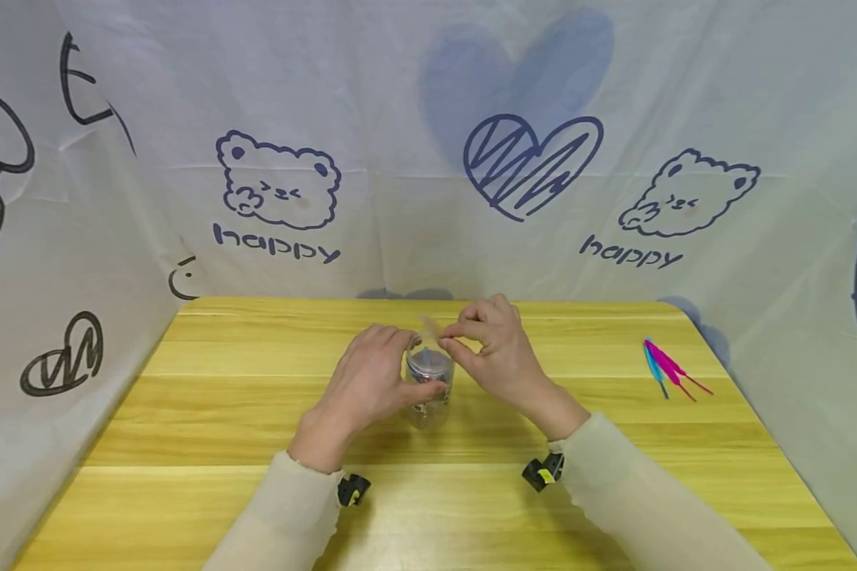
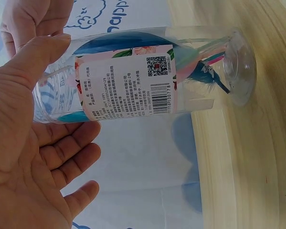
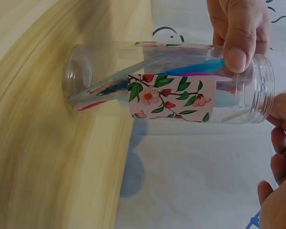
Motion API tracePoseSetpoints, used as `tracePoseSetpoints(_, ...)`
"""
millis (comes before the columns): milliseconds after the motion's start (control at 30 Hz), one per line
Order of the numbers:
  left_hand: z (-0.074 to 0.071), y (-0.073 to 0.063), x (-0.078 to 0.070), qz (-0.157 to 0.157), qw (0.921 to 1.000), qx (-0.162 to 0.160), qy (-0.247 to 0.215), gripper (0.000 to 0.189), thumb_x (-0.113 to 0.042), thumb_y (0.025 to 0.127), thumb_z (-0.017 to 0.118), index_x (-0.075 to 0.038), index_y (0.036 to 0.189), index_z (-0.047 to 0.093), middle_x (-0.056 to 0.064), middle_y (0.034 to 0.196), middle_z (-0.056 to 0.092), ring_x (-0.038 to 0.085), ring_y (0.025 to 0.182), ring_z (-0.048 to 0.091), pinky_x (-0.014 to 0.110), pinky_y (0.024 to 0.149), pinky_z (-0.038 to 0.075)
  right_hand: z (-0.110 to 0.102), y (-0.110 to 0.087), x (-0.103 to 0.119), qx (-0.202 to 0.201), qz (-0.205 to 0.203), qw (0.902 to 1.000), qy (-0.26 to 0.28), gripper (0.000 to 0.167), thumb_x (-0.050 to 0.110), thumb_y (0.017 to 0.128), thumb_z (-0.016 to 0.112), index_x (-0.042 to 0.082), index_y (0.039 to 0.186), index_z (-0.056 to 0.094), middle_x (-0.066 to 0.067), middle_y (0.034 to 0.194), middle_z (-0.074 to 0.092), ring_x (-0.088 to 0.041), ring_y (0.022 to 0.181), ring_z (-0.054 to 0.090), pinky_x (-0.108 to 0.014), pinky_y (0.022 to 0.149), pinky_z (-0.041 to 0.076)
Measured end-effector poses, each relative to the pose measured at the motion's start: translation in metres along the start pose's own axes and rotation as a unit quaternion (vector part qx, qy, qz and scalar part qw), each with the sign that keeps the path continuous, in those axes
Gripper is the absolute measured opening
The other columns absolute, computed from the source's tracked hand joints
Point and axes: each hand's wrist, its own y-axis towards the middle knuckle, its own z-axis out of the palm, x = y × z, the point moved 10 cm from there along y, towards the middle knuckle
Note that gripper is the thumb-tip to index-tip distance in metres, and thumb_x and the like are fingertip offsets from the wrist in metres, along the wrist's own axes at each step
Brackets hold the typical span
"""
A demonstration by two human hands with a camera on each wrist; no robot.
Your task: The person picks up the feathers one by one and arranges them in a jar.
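A clear plastic jar (image 1: 428,414) with a flowered label (image 3: 171,98) stands upright on the table. Several coloured feathers (image 3: 195,67) are inside it, their quills toward the bottom. My left hand (image 1: 373,371) grips the jar near its top, thumb on one side and fingers on the other. Over the open mouth, my right hand (image 1: 496,349) pinches a pale feather (image 1: 429,323) between thumb and forefinger. The feather is blurred in the head view; its thin quill dips inside the rim in the right wrist view.
Pink and blue feathers (image 1: 667,366) lie on the right part of the wooden table (image 1: 221,412). A white cloth (image 1: 400,214) with bear and heart drawings hangs behind the table and along its sides.
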Motion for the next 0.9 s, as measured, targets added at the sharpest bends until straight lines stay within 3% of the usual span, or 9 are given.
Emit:
tracePoseSetpoints(267,0.002,-0.001,0.000,-0.003,1.0000,0.000,-0.004,0.074,-0.061,0.081,0.085,-0.009,0.131,0.069,0.007,0.125,0.070,0.028,0.121,0.062,0.048,0.113,0.048,0.003,-0.004,-0.004,0.021,0.015,0.9995,-0.017,0.006,0.014,0.089,0.085,0.010,0.092,0.083,-0.002,0.089,0.061,-0.025,0.086,0.046,-0.042,0.079,0.037)
tracePoseSetpoints(533,0.003,-0.002,0.001,-0.004,1.0000,-0.004,-0.007,0.076,-0.062,0.081,0.086,-0.008,0.132,0.069,0.007,0.125,0.070,0.028,0.120,0.062,0.048,0.113,0.047,-0.001,-0.008,-0.002,0.008,0.010,0.9989,-0.045,0.014,0.018,0.089,0.084,0.009,0.099,0.080,-0.004,0.093,0.066,-0.026,0.089,0.051,-0.043,0.078,0.039)
tracePoseSetpoints(700,0.002,-0.002,0.001,-0.005,0.9999,-0.010,-0.009,0.077,-0.060,0.079,0.088,-0.007,0.131,0.069,0.008,0.124,0.071,0.029,0.118,0.063,0.048,0.112,0.048,-0.014,-0.019,-0.009,-0.011,0.028,0.9971,-0.070,0.018,0.016,0.091,0.082,0.006,0.104,0.076,-0.007,0.096,0.067,-0.029,0.095,0.053,-0.045,0.079,0.039)
tracePoseSetpoints(900,0.001,-0.002,-0.001,-0.008,0.9999,-0.009,-0.009,0.078,-0.060,0.078,0.088,-0.007,0.132,0.068,0.009,0.125,0.071,0.029,0.118,0.062,0.048,0.113,0.048,-0.040,-0.045,-0.037,-0.046,0.058,0.9904,-0.117,0.016,0.012,0.090,0.082,0.003,0.101,0.074,-0.012,0.095,0.066,-0.036,0.094,0.054,-0.049,0.078,0.037)
